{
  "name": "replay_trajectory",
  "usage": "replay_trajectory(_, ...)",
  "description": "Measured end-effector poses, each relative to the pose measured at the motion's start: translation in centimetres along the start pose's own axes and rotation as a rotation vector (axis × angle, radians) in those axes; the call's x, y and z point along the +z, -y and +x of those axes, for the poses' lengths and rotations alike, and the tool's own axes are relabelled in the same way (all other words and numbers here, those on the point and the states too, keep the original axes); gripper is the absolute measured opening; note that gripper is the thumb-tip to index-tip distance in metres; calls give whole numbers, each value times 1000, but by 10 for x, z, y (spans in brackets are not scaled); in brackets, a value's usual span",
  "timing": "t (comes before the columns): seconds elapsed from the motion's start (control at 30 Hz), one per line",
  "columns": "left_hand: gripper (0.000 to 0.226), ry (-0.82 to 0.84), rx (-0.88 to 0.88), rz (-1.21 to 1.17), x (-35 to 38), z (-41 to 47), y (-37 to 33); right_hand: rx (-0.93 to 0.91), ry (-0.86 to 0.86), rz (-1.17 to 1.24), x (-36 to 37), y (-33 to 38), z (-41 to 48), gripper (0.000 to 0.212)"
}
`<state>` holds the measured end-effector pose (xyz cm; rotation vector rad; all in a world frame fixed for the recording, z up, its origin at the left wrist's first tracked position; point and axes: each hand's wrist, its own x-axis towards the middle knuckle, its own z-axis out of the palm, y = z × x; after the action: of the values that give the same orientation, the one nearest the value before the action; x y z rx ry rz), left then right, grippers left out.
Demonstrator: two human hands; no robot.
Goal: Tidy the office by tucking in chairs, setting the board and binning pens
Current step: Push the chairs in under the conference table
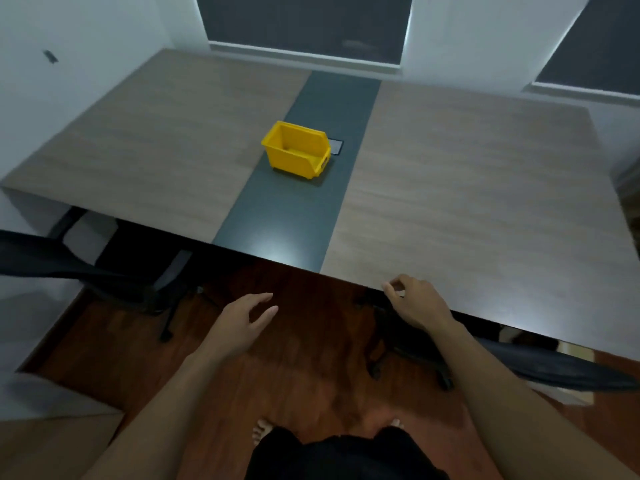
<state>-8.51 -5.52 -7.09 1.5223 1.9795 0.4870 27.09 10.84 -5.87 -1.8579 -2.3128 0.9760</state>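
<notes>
The person stands at the near edge of a wide wooden counter (467, 174) with a dark strip (284, 220) running down its middle. A yellow bin (296, 150) sits on that strip, well beyond the hands, its open top showing nothing inside. A small dark rectangular panel (336, 147) lies just beside its right wall.

The right hand (412, 303) is at the counter's near edge, its fingers (391, 289) curled down over the left end of the right chair (554, 365), whose dark back lies along the counter edge with its wheeled base beneath. The left hand (239, 327) hovers over the reddish wood floor (304, 368), holding nothing, fingers (266, 311) straight and slightly spread, pointing toward the counter.

At the left, the left chair (86, 268) has its seat under the counter and its dark back outside the edge. Bare feet (259, 433) show at the near bottom. Two dark windows (304, 26) fill the far wall.
</notes>
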Motion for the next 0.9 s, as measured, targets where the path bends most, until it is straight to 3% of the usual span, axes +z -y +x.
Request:
replay_trajectory(0.43, 46, -162, -162, -42, -126, -61, 168, -214, 27, -80, 109, 224, 33, 56)
replay_trajectory(0.9, 40, -355, -351, -153, -211, -110, 304, -492, 173, -198, 208, 411, 93, 55)
